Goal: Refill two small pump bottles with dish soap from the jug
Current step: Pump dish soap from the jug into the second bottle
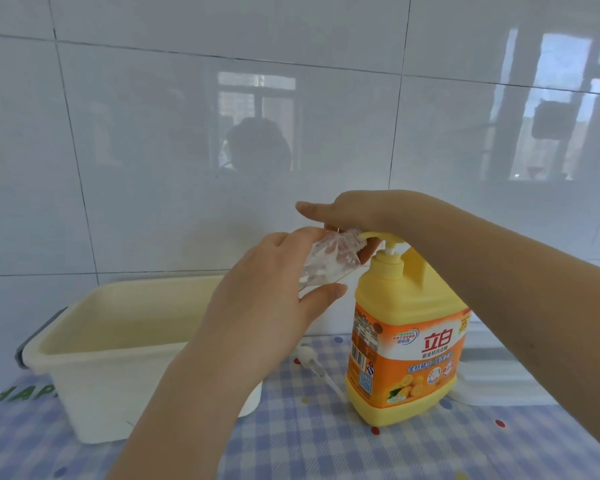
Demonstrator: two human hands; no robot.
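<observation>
A single wide-angle view comes from the person's head, looking forward and slightly down at a counter covered by a blue-and-white checked cloth [302, 441]. It faces a glossy white tiled wall [187, 133] squarely; straight grout lines bow near the edges. The camera sits close: both forearms enter from the bottom and right, the left hand [257, 292] and right hand [361, 213] meeting mid-frame. No second view overlaps this one.
</observation>
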